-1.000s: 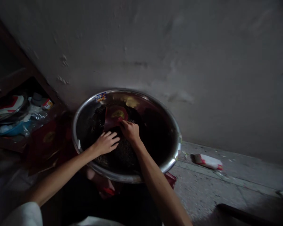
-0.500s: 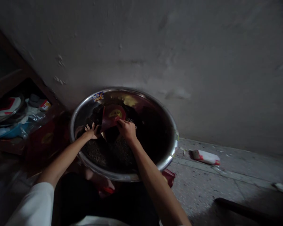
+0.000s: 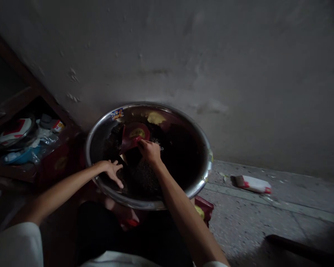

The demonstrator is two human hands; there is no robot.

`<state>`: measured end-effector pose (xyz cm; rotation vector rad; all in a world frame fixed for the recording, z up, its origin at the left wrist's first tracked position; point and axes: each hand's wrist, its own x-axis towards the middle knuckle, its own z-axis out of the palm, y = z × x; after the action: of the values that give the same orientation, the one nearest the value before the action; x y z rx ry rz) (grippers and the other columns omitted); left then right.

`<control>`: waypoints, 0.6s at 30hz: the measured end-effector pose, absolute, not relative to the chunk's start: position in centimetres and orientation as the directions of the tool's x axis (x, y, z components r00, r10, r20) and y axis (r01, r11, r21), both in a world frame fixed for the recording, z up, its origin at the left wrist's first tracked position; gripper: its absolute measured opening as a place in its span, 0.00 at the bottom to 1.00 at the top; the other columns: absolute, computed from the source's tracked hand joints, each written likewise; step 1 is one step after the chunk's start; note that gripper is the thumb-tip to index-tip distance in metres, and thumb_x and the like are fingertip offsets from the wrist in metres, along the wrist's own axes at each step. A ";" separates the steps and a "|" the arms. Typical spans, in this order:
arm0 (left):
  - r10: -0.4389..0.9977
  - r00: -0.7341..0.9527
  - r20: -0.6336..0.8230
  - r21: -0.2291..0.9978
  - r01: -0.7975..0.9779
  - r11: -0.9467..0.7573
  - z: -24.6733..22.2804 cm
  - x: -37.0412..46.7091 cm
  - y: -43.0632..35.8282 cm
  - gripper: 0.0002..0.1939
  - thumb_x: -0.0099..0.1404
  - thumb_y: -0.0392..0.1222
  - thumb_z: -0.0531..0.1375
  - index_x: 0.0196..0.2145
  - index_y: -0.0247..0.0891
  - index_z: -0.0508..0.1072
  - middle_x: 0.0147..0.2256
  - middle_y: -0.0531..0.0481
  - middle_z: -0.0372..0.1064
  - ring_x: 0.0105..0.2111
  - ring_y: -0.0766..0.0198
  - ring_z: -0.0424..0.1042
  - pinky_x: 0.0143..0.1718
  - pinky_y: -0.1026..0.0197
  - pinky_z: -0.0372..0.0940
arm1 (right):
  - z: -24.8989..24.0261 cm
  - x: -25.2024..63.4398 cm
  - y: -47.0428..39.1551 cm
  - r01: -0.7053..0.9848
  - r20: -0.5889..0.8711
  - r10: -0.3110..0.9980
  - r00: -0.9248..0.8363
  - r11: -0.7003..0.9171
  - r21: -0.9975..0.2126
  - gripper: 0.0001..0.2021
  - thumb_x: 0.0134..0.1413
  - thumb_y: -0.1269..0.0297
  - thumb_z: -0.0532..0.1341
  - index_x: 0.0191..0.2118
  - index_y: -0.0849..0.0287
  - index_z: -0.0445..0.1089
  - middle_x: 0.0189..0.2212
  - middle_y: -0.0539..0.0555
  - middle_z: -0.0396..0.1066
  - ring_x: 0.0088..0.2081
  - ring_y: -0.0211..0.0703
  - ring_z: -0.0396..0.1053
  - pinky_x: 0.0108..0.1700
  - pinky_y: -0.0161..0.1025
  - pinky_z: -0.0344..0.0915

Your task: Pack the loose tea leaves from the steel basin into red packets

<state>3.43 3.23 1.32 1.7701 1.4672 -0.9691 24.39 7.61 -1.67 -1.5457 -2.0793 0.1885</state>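
Observation:
A wide metal basin (image 3: 199, 139) in front of me holds dark, loose, crumbly material (image 3: 143, 178). Inside it lies a dark red bag (image 3: 135, 135) with a gold label, its mouth facing toward me. My right hand (image 3: 150, 150) pinches the edge of this bag. Lower and to the left, my left hand (image 3: 114, 172) is over the dark material with its fingers spread, apart from the bag's mouth. Whether its fingertips touch the material is hard to tell in the dim light.
Behind the basin rises a grey wall (image 3: 239, 92). At left, a wooden cabinet holds a blue bowl (image 3: 19, 155) and plastic bags. Another red bag (image 3: 204, 209) shows beside the basin at lower right. A white and red box (image 3: 253, 184) lies on the floor.
My left hand has moved down from beside the bag's mouth to the near left part of the basin, turning its fingers rightward. My right hand keeps its pinch on the bag.

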 end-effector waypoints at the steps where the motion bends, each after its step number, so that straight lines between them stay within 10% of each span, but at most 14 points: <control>1: 0.509 0.118 -0.852 0.020 0.981 -0.193 1.3 3.9 2.8 0.69 0.33 0.67 0.72 0.70 0.55 0.49 0.73 0.44 0.31 0.69 0.23 0.35 0.63 0.29 0.46 | -1.7 24.4 7.6 0.848 0.334 0.922 -0.199 0.332 -0.413 0.12 0.67 0.61 0.55 0.41 0.55 0.76 0.37 0.54 0.80 0.31 0.40 0.73 0.29 0.37 0.46; 8: 0.696 0.030 -0.718 -0.164 0.964 -0.210 -1.9 6.1 1.2 0.65 0.35 0.57 0.76 0.68 0.54 0.54 0.70 0.35 0.44 0.62 0.16 0.46 0.50 0.20 0.56 | -1.4 24.2 7.7 0.853 0.302 0.928 -0.218 0.332 -0.403 0.14 0.68 0.60 0.53 0.42 0.55 0.77 0.38 0.55 0.80 0.32 0.41 0.73 0.29 0.37 0.48; 18: 0.729 0.114 -0.675 -0.151 0.946 -0.288 -0.9 5.7 1.4 0.48 0.44 0.42 0.74 0.63 0.45 0.65 0.59 0.36 0.63 0.56 0.32 0.65 0.50 0.40 0.66 | -1.1 24.2 7.6 0.860 0.234 0.937 -0.258 0.334 -0.385 0.16 0.70 0.57 0.50 0.46 0.53 0.75 0.44 0.54 0.79 0.39 0.43 0.76 0.33 0.34 0.55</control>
<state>5.67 1.43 -0.87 2.0807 1.6404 -0.9584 24.16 7.61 -1.14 -1.5823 -2.1869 0.2493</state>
